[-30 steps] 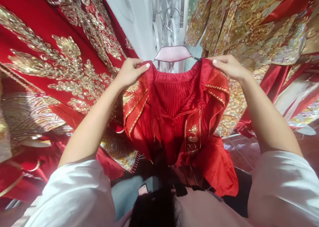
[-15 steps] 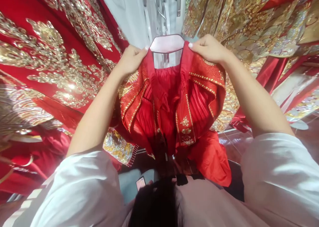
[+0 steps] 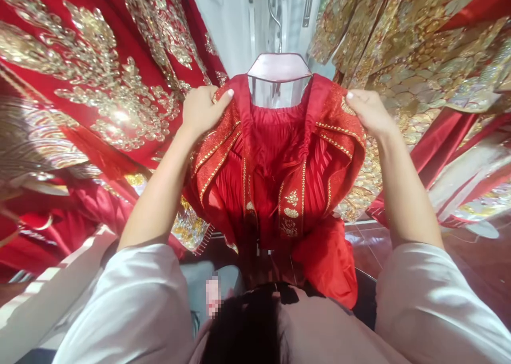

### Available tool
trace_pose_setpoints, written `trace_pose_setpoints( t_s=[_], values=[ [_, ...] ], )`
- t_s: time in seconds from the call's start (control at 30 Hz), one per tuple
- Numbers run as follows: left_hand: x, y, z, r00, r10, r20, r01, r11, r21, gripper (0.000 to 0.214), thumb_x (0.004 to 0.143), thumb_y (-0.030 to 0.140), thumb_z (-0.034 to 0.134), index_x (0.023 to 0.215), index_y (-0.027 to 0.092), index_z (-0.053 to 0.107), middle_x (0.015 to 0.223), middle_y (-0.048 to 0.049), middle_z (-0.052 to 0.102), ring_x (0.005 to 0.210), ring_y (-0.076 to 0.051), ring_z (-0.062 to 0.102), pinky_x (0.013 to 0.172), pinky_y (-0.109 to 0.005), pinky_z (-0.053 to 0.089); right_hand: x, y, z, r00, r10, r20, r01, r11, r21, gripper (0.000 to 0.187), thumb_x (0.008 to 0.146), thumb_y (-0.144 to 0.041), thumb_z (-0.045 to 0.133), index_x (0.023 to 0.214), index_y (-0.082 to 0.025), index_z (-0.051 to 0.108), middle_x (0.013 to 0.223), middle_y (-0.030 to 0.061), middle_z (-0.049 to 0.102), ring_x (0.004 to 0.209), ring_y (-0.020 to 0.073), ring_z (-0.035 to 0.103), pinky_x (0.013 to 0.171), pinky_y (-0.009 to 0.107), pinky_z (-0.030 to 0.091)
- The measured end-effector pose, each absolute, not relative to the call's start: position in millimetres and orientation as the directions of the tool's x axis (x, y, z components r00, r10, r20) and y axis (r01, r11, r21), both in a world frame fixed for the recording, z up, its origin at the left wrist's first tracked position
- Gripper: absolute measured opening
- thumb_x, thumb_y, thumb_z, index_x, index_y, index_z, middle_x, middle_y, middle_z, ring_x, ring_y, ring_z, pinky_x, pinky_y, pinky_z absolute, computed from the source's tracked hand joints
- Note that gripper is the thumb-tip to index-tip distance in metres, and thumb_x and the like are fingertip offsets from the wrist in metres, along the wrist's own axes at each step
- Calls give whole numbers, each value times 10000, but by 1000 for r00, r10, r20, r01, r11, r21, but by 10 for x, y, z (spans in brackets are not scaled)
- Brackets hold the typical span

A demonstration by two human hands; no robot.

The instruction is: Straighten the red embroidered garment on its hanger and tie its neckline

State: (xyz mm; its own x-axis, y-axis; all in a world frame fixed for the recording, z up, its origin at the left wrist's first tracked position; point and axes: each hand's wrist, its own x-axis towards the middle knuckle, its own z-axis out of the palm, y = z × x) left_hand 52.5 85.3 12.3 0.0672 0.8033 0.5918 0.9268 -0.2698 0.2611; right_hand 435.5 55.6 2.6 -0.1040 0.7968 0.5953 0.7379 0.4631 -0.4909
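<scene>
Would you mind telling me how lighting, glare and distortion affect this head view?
Head view: even daylight; glare blooms on the gold embroidery at left; wide-angle bending stretches the edges; the left hand, right hand and red garment stay sharp; a pixelated patch sits near the bottom.

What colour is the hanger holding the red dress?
Pale pink, with a silver metal hook. The hanger shows in the head view, between the left hand and right hand.

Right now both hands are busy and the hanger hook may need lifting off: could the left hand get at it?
Probably yes: the left hand grips the red garment just below the hook, with nothing between.
</scene>
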Motion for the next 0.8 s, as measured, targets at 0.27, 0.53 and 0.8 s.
trace_pose_setpoints(
  t_s=[0.27,0.53,0.8],
  values=[
    [899,-154,-1034,-168,229,959,832,-489,263,208,887,380,464,872,183,527,837,-67,580,878,-215,555,864,-385,409,3660,-271,-933,294,41,955,885,365,-288,282,902,-312,454,780,-120,619,761,86,642,758,152,592,748,322,440],
    [1355,-187,-2169,-269,659,702,787,-270,555,282,879,284,463,1085,103,529,974,-158,600,963,-277,573,851,-414,458,2491,-205,-2130,254,924,285,763,-10,-646,385,889,-331,466,1173,-84,547,1071,159,639,898,228,626,765,312,449],
    [1190,-238,-2163,-260,673,693,739,-323,591,250,882,186,399,1078,145,548,990,-118,602,932,-218,602,809,-335,490,2499,148,-1962,188,974,125,745,-58,-665,256,919,-282,416,970,-122,609,910,166,659,894,244,630,776,303,410]
  ],
)
